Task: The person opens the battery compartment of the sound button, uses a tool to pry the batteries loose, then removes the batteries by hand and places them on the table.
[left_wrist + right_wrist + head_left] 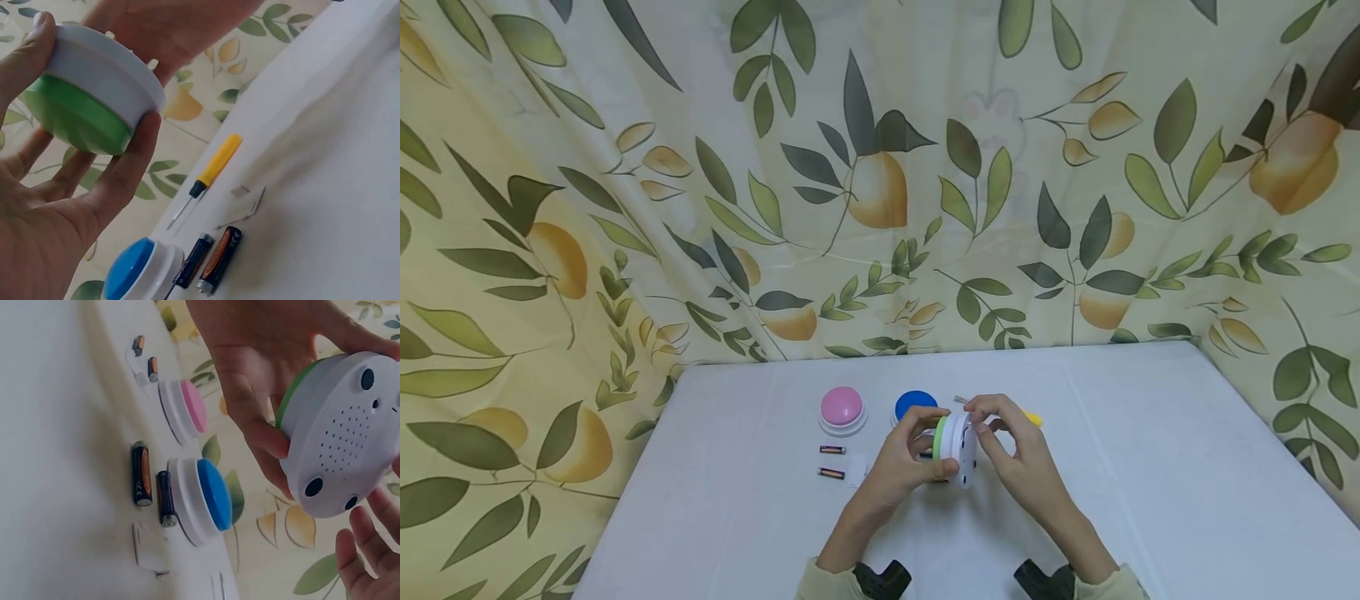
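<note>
In the head view, my left hand (895,465) grips a round white push-button with a green dome (955,447), turned on its side. My right hand (1021,462) is at the button's far upper edge, its thumb and index finger bent toward it; their exact contact is hidden. The right wrist view shows the white underside (340,447) with small speaker holes and dark feet. Fingertips of my right hand (369,553) are near its lower rim, while left-hand fingers wrap the green side. The left wrist view shows the green dome (78,115) between left-hand thumb and fingers.
On the white table (760,517) stand a pink button (842,407) and a blue button (914,403). Batteries (831,473) lie near them, beside small white pieces (856,471). Behind the hands lies a yellow-handled screwdriver (217,164). A patterned curtain (880,250) hangs behind.
</note>
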{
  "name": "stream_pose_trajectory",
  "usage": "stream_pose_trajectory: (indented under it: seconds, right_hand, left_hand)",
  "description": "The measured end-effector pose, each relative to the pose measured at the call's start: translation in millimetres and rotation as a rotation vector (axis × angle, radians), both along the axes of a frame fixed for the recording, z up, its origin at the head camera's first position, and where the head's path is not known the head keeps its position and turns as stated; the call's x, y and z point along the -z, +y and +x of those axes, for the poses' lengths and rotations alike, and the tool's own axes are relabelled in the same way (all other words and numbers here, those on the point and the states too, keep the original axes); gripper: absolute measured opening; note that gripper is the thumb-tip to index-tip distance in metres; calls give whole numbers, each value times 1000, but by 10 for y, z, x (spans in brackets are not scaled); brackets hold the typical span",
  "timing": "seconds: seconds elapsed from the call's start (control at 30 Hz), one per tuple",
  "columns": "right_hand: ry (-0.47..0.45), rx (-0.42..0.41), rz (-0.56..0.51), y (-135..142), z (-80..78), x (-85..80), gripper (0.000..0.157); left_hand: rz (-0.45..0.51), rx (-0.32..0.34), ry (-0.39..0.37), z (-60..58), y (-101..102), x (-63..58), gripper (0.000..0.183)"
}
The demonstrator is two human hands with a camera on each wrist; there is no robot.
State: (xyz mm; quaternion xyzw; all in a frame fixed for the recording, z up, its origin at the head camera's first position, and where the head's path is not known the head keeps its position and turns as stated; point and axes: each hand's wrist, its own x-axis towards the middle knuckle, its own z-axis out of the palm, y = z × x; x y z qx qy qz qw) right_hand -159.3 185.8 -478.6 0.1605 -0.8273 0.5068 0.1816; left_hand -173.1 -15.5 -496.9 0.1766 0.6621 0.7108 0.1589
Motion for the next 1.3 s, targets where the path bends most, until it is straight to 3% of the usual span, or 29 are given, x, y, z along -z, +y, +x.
stream_pose_trajectory:
  seconds: [0.23,0.5,0.7,0.93,1.17,1.3]
  right_hand:
    - [-115,-23,-32,-6,12,-30,0]
    - [-408,-76,-137,1,5,-103,31]
    - [-582,-174,-237,55,-20,-118,46]
    - [-670,-239,-317,110,-26,-135,51]
    - [-741,-359,-475,177,-45,-92,50]
    - [-777,-383,-518,193,-53,-86,52]
  left_hand:
    - [-61,-37,48,-7,-25,-9,75]
    - [-151,-119,111,24,-1,-51,74]
    - [-266,-191,269,44,9,-90,79]
    - [-387,-203,398,56,-14,-149,82]
    - [-356,-199,425,51,-61,-192,83]
    - [-352,-199,413,42,-81,-203,82]
